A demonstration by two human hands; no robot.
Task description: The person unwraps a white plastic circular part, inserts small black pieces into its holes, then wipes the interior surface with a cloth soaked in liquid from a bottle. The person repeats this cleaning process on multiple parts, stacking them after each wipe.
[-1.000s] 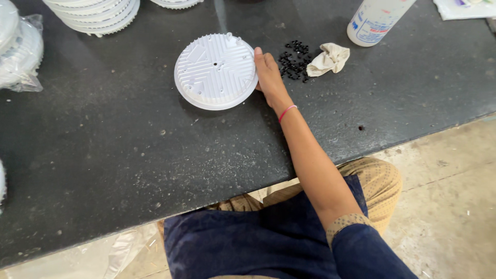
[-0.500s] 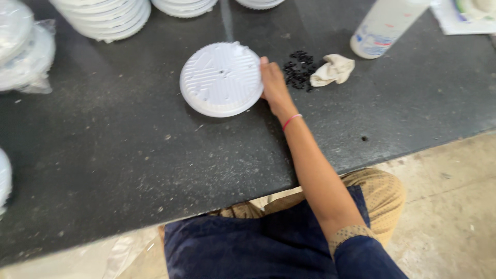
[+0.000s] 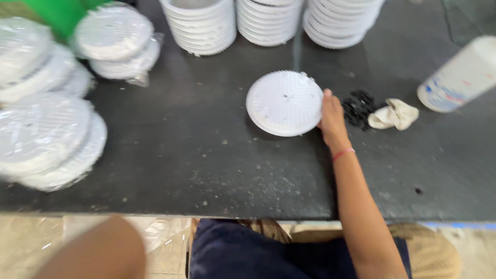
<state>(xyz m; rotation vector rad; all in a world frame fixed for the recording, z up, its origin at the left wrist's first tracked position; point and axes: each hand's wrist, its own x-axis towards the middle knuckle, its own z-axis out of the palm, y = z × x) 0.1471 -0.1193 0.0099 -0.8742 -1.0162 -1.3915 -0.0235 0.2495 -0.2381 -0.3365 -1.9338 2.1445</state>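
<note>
A white round ribbed disc lies flat on the black table. My right hand rests against the disc's right rim with its fingers together, gripping the edge; a red thread circles the wrist. Right of the hand lie a small heap of black bits and a crumpled cream cloth. A blurred bare arm shows at the bottom left below the table edge; my left hand itself is out of sight.
Three stacks of white ribbed discs stand along the back. Plastic-bagged discs pile up at the left, more behind them. A white bottle lies tilted at the right. Something green fills the top left corner.
The view has swung left and back, bringing the bagged discs and back stacks into sight. My right hand stays at the disc's right rim. An arm has appeared at the bottom left.
</note>
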